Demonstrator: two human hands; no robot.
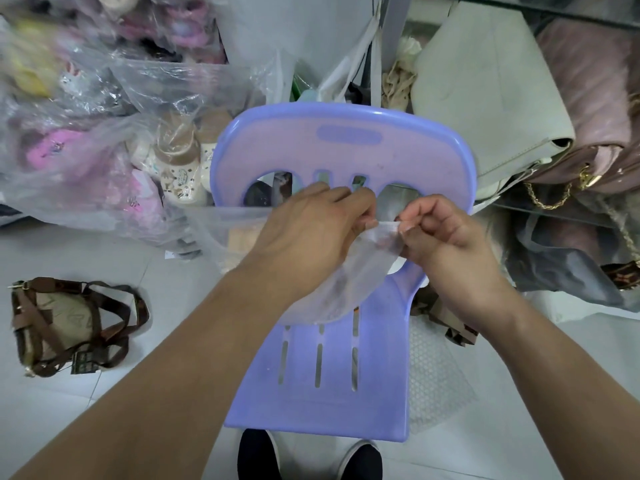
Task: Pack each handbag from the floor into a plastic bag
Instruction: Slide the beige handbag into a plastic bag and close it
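Headcam | plastic bag (349, 271) hangs over the back edge of the chair (346, 147) seat, mouth looks shut | left hand (311, 230) and right hand (446, 237) both pinch its top edge, fingers curled tight | brown handbag (59, 327) lies on the floor off the seat's left edge | imo rub the layers apart and open it wide first

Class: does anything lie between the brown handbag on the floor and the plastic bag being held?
Nothing visible. The brown handbag lies on bare floor left of the chair; the left hand and right hand pinch the plastic bag above the seat.
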